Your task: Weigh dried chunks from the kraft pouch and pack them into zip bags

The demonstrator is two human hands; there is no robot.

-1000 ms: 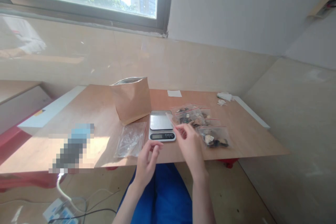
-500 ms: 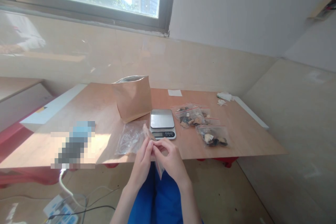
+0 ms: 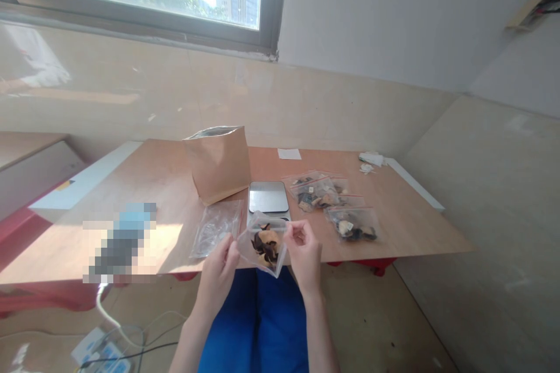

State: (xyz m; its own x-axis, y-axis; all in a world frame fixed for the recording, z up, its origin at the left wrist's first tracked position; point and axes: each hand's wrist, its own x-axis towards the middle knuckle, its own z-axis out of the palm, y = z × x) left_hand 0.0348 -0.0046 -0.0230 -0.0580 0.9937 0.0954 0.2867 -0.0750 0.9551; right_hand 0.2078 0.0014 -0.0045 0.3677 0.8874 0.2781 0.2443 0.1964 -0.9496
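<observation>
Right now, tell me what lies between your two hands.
In the head view, a clear zip bag of dark and tan pieces is held up between the left hand and the right hand.

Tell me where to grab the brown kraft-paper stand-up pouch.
Pinch the brown kraft-paper stand-up pouch by its upper walls, just below the silver-lined mouth, coming from your side: it stands upright with its top open, so this grip likely leaves the opening free.

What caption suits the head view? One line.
Left hand and right hand hold up a zip bag of dried pieces before a digital scale.
</observation>
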